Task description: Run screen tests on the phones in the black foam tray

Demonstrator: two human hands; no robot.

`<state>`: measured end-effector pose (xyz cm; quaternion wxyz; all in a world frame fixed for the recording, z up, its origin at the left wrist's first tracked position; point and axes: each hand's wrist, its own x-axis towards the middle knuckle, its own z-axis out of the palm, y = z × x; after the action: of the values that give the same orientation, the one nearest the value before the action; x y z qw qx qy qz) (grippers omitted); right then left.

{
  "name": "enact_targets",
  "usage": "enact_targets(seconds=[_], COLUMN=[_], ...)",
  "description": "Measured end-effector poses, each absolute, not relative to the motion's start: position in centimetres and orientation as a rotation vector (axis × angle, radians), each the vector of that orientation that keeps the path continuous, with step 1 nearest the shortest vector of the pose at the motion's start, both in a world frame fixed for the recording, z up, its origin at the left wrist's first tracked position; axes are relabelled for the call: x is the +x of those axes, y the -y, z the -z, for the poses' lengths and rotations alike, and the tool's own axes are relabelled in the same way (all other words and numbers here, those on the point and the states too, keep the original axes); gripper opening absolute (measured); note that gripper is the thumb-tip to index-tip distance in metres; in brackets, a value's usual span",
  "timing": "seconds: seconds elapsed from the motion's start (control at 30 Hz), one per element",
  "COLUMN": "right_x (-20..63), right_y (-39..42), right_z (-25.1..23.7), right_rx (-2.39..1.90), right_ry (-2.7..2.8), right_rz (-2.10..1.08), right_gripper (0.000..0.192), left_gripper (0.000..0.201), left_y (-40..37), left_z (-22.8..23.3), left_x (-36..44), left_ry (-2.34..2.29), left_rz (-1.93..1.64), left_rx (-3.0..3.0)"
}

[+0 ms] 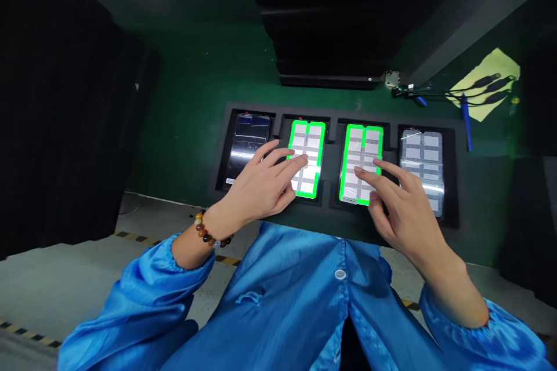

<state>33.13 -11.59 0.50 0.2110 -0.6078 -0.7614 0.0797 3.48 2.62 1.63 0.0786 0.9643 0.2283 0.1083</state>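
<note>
Four phones lie face up in a row, each in its own pocket of a dark holder (335, 153) that tilts toward the person, so all screens can be read and touched from one seat. The second phone (308, 157) and the third phone (362, 163) show a grid of pale cells with a bright green border. The left hand (261, 185) is open, fingers spread, with fingertips on the second phone's screen; it holds nothing. The right hand (402, 203) is also open and empty, its index finger touching the third phone's screen. The pockets keep the phones from sliding under the pressing fingers. The first phone (248, 148) is dark with only reflections, and the fourth phone (423, 165) shows the grid, perhaps without a border, though glare makes this unsure. The holder rests on a green table (195, 98). Far right, cables (483, 86) lie on a yellow sheet (489, 84).
</note>
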Motion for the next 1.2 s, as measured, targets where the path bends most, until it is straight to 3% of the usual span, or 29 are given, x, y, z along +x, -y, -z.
enact_targets(seconds=[0.4,0.73,1.2], right_x=[32.0,30.4,33.7], right_y=[15.9,13.5,15.6], right_z=[-0.3,-0.7,-1.2], right_rx=[-1.512,-1.655,-1.816], right_ry=[2.097,2.108,2.029], right_rz=[-0.25,-0.254,-0.191], right_gripper=[0.055,0.058,0.043], left_gripper=[0.052,0.046,0.047], left_y=[1.8,1.6,1.2], left_z=[-0.3,-0.6,-0.7], left_x=[1.0,0.6,4.3], left_ry=[-0.587,-1.017,-0.679], left_rz=[-0.625,-0.62,-0.581], left_rx=[2.744,2.737,2.764])
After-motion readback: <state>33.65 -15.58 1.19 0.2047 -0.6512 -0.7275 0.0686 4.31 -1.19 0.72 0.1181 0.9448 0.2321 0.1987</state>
